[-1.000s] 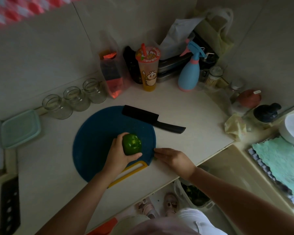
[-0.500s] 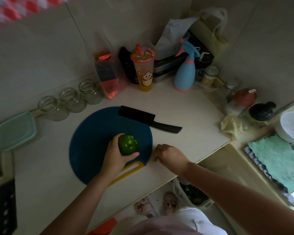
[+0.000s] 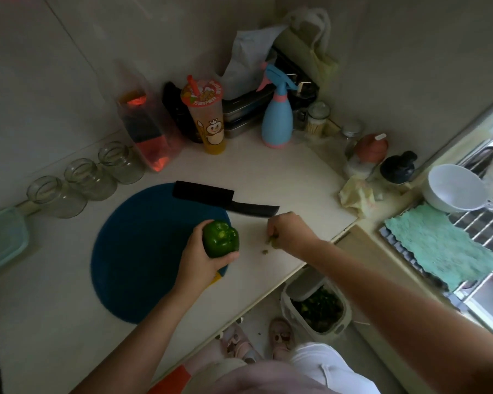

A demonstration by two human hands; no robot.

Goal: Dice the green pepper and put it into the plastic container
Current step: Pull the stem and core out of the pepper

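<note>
While left hand [image 3: 200, 263] grips green pepper [image 3: 221, 241] at board [image 3: 143, 251] edge, right hand [image 3: 290, 231] pinches green scrap [image 3: 272, 240], perhaps stem.

A home kitchen: a tiled-wall counter [image 3: 282, 177] carries a blue cutting board [image 3: 143, 251] and black knife [image 3: 228, 200], with a dish rack [image 3: 491, 230] and white bowl [image 3: 453, 186] at 3 o'clock.

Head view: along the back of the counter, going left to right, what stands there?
Teal plastic container → three glass jars → clear container of red liquid → cartoon cup → blue spray bottle → white bowl
</note>
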